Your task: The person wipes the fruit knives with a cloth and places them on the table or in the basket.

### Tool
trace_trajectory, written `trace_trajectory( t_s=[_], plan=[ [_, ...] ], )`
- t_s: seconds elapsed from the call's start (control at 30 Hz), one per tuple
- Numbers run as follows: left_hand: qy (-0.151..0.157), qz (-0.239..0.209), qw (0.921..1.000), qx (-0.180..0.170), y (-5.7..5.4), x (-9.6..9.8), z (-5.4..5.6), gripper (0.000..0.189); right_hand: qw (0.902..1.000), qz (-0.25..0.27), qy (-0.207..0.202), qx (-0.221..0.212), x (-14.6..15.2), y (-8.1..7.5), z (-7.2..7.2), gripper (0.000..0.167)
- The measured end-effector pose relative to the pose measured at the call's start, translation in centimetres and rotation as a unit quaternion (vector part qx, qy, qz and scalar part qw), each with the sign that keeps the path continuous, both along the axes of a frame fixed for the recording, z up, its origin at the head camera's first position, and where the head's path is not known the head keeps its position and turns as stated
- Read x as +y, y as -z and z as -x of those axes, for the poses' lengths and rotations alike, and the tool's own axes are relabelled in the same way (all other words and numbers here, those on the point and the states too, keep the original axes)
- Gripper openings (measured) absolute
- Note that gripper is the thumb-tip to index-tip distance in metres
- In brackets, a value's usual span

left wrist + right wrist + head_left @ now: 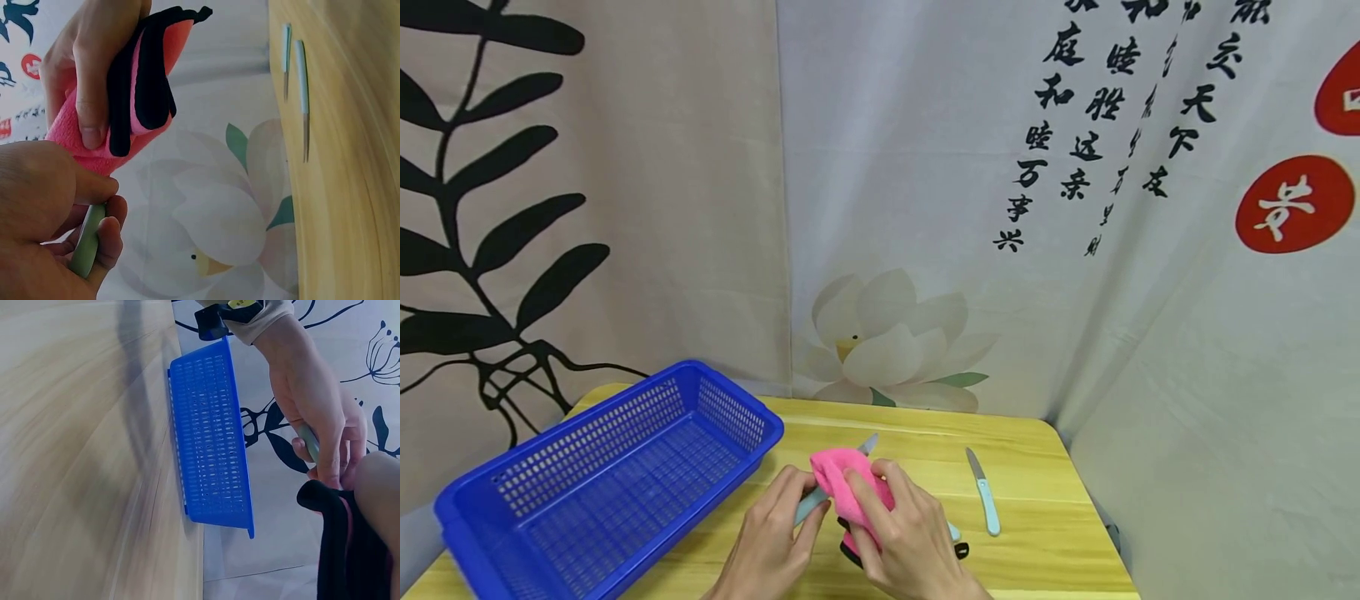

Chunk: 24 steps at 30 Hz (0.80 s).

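My left hand (pixel 771 529) grips the light blue-green handle of a small knife (pixel 811 503); its blade tip pokes out beyond a pink cloth (pixel 844 479) with black edging. Folded about the blade, the cloth is pinched by my right hand (pixel 910 533). In the left wrist view, the left hand (pixel 44 206) has its fingers curled round the handle (pixel 89 240), while the cloth (pixel 87 137) hides the blade. A second knife (pixel 987 504) lies on the table to the right. Of a third, only a handle end (pixel 954 532) shows past my right hand.
A blue plastic basket (pixel 700 392) with mesh walls stands on the left of the yellow wood-grain table (pixel 1037 467). Behind the table hangs a pale curtain (pixel 895 208) printed with a flower and dark characters.
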<state>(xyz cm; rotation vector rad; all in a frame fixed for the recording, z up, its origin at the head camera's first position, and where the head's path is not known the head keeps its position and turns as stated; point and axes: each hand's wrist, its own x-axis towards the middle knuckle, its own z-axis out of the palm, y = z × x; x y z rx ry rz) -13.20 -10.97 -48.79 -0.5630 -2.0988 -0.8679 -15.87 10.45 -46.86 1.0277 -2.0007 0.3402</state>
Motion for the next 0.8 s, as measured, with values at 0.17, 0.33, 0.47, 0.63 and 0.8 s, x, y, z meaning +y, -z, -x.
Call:
trace_trajectory(
  t_s=[0.17,0.33,0.47,0.63,0.8],
  plan=[
    [-0.004,-0.001,0.9999,0.011,0.1,0.0,0.0,0.043,0.9997,-0.018,0.009,0.014,0.3,0.0,0.3,0.058],
    [0.004,-0.002,0.9999,0.014,0.1,-0.1,0.0,0.04,0.9991,-0.028,0.027,0.018,0.7,0.0,0.9,0.066],
    [0.003,0.0,1.0,0.003,0.1,-0.2,-0.1,0.04,0.9988,-0.022,0.033,0.029,1.2,-0.1,1.5,0.071],
    [0.005,-0.003,0.9999,-0.009,0.1,-0.2,-0.2,0.038,0.9984,-0.016,0.048,0.027,1.8,-0.1,2.1,0.07],
    [0.007,-0.005,0.9999,-0.013,0.2,-0.3,-0.3,0.037,0.998,-0.014,0.061,0.007,2.3,-0.2,2.8,0.064]
  ],
)
